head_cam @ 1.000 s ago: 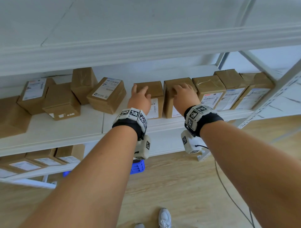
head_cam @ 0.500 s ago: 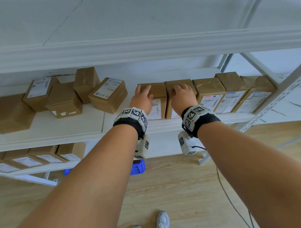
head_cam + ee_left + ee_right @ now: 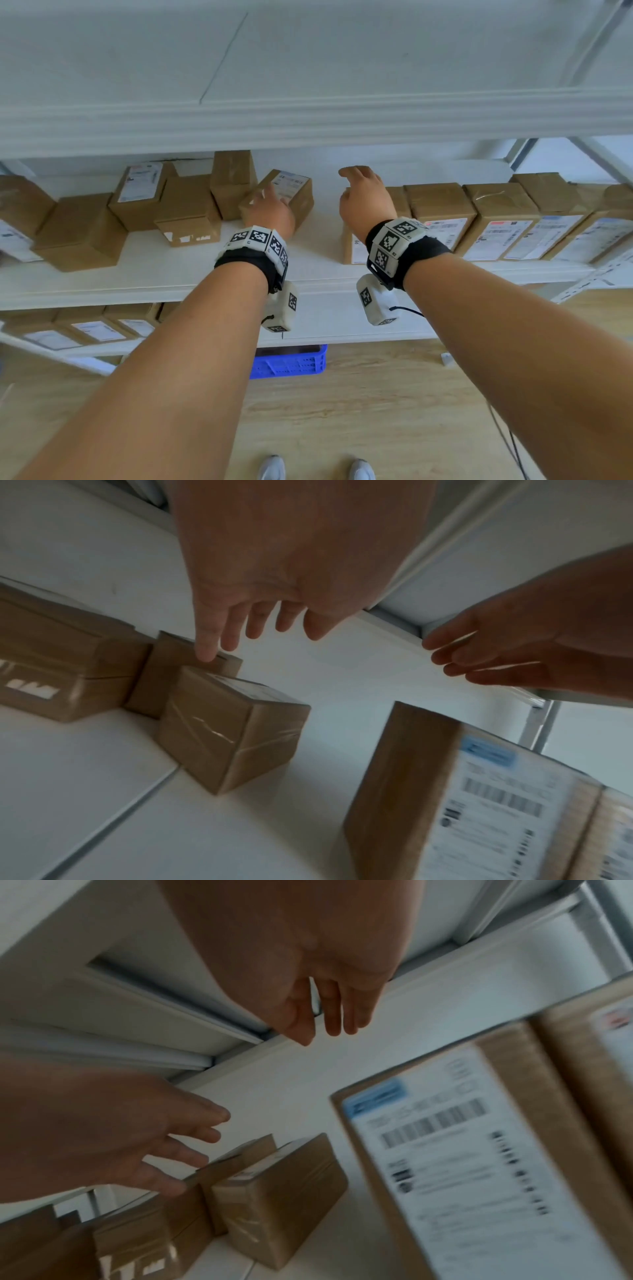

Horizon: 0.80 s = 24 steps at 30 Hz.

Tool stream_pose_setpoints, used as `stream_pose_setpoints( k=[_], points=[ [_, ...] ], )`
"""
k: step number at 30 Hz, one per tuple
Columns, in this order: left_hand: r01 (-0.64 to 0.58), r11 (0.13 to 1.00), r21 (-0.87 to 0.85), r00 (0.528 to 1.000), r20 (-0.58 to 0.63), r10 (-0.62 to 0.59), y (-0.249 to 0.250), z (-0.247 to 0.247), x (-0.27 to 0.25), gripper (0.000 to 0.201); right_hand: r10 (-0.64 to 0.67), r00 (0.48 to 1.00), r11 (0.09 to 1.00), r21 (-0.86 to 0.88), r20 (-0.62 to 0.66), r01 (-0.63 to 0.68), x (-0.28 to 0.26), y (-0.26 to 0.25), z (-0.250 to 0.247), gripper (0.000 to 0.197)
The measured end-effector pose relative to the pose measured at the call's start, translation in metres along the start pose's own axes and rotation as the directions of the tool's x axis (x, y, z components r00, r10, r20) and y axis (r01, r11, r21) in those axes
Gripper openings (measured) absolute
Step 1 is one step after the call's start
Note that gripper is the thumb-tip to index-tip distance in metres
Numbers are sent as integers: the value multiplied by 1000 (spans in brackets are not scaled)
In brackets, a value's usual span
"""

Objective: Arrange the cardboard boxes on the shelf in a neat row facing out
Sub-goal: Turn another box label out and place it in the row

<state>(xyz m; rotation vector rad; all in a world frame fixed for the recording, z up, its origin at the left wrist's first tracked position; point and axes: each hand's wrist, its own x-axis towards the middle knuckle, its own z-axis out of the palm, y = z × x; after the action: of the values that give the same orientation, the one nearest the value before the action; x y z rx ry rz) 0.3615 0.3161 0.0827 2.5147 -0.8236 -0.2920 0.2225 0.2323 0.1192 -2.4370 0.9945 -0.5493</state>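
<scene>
On the white shelf (image 3: 164,277) a row of cardboard boxes (image 3: 500,222) stands at the right, labels facing out. Its left end box (image 3: 352,248) lies partly behind my right wrist. Left of a gap, a skewed box (image 3: 294,192) lies label up, and more loose boxes (image 3: 188,212) sit at odd angles beyond it. My left hand (image 3: 272,210) hovers open over the skewed box (image 3: 232,729), fingers (image 3: 232,631) spread, holding nothing. My right hand (image 3: 363,200) is open above the gap, fingers (image 3: 332,1015) straight, beside the row's end box (image 3: 462,1164).
The upper shelf board (image 3: 308,113) hangs low over both hands. A lower shelf holds more labelled boxes (image 3: 99,329). A blue crate (image 3: 291,361) sits on the wooden floor below. A slanted shelf upright (image 3: 596,277) stands at the right end.
Both hands have come off the two boxes at the row's left end and moved left. The left hand now reaches over the skewed labelled box.
</scene>
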Motion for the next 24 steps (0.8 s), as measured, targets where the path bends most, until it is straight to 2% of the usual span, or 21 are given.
stream_pose_setpoints(
  k=[4, 6, 11, 13, 16, 20, 24],
  points=[
    [19, 999, -35, 999, 47, -17, -39, -13, 16, 50, 25, 998, 999, 30, 65, -27, 10, -33, 42, 45],
    [16, 999, -51, 998, 63, -13, -57, -16, 24, 51, 96, 985, 993, 61, 140, -105, 14, -46, 62, 46],
    [25, 998, -56, 987, 163, -16, -84, -17, 50, 57, 307, 885, 931, 80, 350, -355, 27, -62, 103, 45],
    [30, 998, -63, 979, 205, -17, -88, -19, 60, 58, 351, 864, 896, 138, 360, -422, 31, -64, 115, 45],
    [19, 995, -93, 967, 254, 6, -90, -22, 67, 58, 373, 859, 873, 181, 351, -453, 34, -68, 127, 45],
    [-44, 996, -81, 976, 212, 60, -92, -26, 70, 43, 426, 847, 834, 224, 318, -504, 33, -70, 130, 44],
    [-43, 998, -39, 968, 247, 52, -93, -30, 69, 34, 476, 832, 826, 181, 285, -534, 30, -66, 124, 44]
  ],
)
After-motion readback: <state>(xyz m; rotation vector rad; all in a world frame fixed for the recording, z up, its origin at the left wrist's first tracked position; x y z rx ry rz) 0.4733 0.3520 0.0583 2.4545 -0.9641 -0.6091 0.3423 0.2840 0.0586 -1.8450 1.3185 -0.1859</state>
